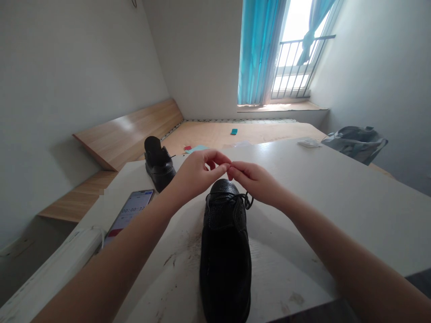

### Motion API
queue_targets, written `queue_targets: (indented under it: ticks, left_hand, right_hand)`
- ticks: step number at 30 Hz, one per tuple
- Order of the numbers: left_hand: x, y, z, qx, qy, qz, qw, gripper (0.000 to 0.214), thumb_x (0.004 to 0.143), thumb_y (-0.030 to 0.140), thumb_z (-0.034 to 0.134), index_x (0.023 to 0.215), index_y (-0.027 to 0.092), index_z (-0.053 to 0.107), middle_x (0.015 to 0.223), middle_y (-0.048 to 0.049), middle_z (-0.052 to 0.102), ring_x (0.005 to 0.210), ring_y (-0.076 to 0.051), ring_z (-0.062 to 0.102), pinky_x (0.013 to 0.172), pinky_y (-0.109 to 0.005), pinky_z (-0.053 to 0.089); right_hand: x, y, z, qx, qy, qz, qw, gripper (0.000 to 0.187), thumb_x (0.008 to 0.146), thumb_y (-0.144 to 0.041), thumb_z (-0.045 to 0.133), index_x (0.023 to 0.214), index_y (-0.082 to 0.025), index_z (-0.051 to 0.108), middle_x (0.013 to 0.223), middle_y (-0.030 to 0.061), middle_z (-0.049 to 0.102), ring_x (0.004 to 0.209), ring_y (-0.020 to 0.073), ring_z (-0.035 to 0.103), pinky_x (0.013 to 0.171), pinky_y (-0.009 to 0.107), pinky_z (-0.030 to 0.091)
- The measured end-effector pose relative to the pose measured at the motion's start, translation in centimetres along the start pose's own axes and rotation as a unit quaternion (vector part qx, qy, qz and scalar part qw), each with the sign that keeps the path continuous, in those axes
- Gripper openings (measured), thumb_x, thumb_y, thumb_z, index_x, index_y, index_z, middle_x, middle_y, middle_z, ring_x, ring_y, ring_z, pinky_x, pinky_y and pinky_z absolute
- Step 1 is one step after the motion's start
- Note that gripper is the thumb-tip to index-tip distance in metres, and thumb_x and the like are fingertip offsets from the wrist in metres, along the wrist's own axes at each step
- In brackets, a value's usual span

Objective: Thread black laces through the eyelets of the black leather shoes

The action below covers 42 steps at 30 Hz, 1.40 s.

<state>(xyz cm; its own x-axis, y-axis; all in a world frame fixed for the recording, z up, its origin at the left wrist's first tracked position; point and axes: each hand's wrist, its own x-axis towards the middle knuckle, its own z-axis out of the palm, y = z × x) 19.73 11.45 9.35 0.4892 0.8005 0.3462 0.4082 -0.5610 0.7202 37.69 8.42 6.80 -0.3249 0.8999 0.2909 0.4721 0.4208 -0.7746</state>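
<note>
A black leather shoe (226, 251) lies on the white table, its opening towards me and its tongue at the far end. A thin black shoelace (248, 200) crosses the tongue and hangs in a loop at the right side, running up under my right hand (253, 179). Thumb and fingers of that hand are pinched just above the tongue. My left hand (198, 172) pinches too, its fingertips touching those of the right. Whatever sits between the left fingertips is too small to make out. Left of my left hand stands a second black shoe (159, 165).
On the left a phone (131, 211) showing a timer lies beside a white box-like edge (63, 264). Dirt smudges mark the table (289, 242). A clear plastic packet (309, 142) and a grey-blue bag (357, 142) are at the far right. Beyond is a wooden bed board (205, 132).
</note>
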Motion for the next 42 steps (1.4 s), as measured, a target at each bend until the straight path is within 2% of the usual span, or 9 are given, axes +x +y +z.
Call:
queue_targets:
  ticks: [4, 8, 15, 20, 23, 26, 32, 38, 42]
  left_hand:
    - [-0.6, 0.7, 0.9, -0.127, -0.138, -0.02, 0.982, 0.048, 0.083, 0.034, 0.061, 0.128, 0.018, 0.055, 0.114, -0.0097, 0.066, 0.1, -0.019, 0.061, 0.087, -0.032, 0.048]
    - [-1.2, 1.9, 1.4, -0.07, -0.302, -0.013, 0.951, 0.05, 0.081, 0.033, 0.063, 0.13, 0.025, 0.054, 0.121, -0.0052, 0.064, 0.108, -0.021, 0.058, 0.095, -0.034, 0.043]
    - [-1.0, 2.5, 0.0, -0.199, -0.215, -0.083, 0.952, 0.036, 0.087, 0.049, 0.052, 0.075, 0.016, 0.062, 0.073, -0.0008, 0.059, 0.071, -0.014, 0.055, 0.07, -0.028, 0.045]
    - [-1.1, 2.5, -0.4, -0.222, -0.237, -0.077, 0.943, 0.017, 0.083, 0.035, 0.059, 0.083, 0.018, 0.057, 0.085, -0.0003, 0.06, 0.081, -0.014, 0.055, 0.077, -0.028, 0.045]
    - [-1.3, 2.2, -0.4, -0.156, -0.298, -0.035, 0.941, 0.03, 0.077, 0.024, 0.063, 0.107, 0.02, 0.056, 0.117, -0.0048, 0.061, 0.102, -0.017, 0.056, 0.087, -0.03, 0.045]
    - [-1.4, 1.9, -0.5, -0.097, -0.368, -0.011, 0.925, 0.05, 0.074, 0.02, 0.065, 0.123, 0.023, 0.052, 0.128, -0.0055, 0.06, 0.106, -0.019, 0.057, 0.089, -0.031, 0.045]
    - [-1.3, 2.1, -0.4, -0.013, -0.389, 0.014, 0.921, 0.05, 0.077, 0.027, 0.063, 0.127, 0.025, 0.06, 0.122, -0.0044, 0.062, 0.111, -0.022, 0.055, 0.095, -0.03, 0.041]
    - [-1.4, 1.8, -0.3, 0.019, -0.39, 0.018, 0.921, 0.052, 0.075, 0.024, 0.06, 0.127, 0.028, 0.059, 0.125, -0.0024, 0.059, 0.105, -0.02, 0.057, 0.089, -0.027, 0.044]
    - [-1.1, 1.1, -0.2, -0.007, -0.396, 0.006, 0.918, 0.043, 0.075, 0.028, 0.064, 0.117, 0.026, 0.064, 0.117, -0.0025, 0.063, 0.103, -0.02, 0.059, 0.088, -0.028, 0.046]
  right_hand:
    - [-0.3, -1.2, -1.4, 0.299, -0.042, 0.017, 0.953, 0.034, 0.095, -0.047, 0.043, 0.075, -0.02, 0.047, 0.062, -0.0045, 0.047, 0.045, 0.0069, 0.04, 0.045, 0.023, 0.027]
    - [-0.8, -3.5, -3.1, 0.373, 0.067, -0.047, 0.924, 0.03, 0.094, -0.046, 0.049, 0.076, -0.023, 0.043, 0.062, -0.0062, 0.042, 0.043, 0.0067, 0.027, 0.043, 0.023, 0.019]
    - [-2.9, -5.9, -5.7, -0.136, 0.316, -0.188, 0.92, 0.029, 0.098, -0.033, 0.042, 0.075, -0.023, 0.055, 0.069, 0.0012, 0.058, 0.052, 0.0113, 0.04, 0.053, 0.029, 0.03]
    - [-3.8, -5.6, -6.0, -0.366, 0.119, -0.042, 0.922, 0.031, 0.094, -0.037, 0.042, 0.068, -0.022, 0.05, 0.054, 0.0001, 0.051, 0.047, 0.0127, 0.039, 0.048, 0.028, 0.022]
    - [-4.3, -5.3, -6.9, -0.194, -0.086, 0.076, 0.974, 0.041, 0.095, -0.047, 0.041, 0.063, -0.021, 0.043, 0.049, -0.0017, 0.046, 0.042, 0.0102, 0.035, 0.042, 0.026, 0.023]
    - [-4.9, -4.9, -8.4, 0.058, -0.22, 0.113, 0.967, 0.044, 0.094, -0.057, 0.038, 0.07, -0.022, 0.044, 0.047, -0.0045, 0.042, 0.039, 0.009, 0.037, 0.04, 0.024, 0.026]
    - [-6.4, -1.4, -9.1, -0.071, -0.044, 0.127, 0.988, 0.044, 0.09, -0.059, 0.047, 0.083, -0.02, 0.065, 0.074, 0.0045, 0.06, 0.057, 0.0124, 0.048, 0.049, 0.024, 0.037]
    - [-10.6, -1.8, -9.4, 0.11, -0.258, 0.268, 0.922, 0.045, 0.092, -0.058, 0.042, 0.068, -0.022, 0.053, 0.053, -0.0005, 0.041, 0.047, 0.0114, 0.034, 0.047, 0.029, 0.026]
    - [-9.9, -5.8, -9.1, 0.154, -0.097, 0.131, 0.975, 0.049, 0.089, -0.062, 0.046, 0.061, -0.022, 0.05, 0.055, -0.0023, 0.032, 0.048, 0.0107, 0.028, 0.044, 0.029, 0.024]
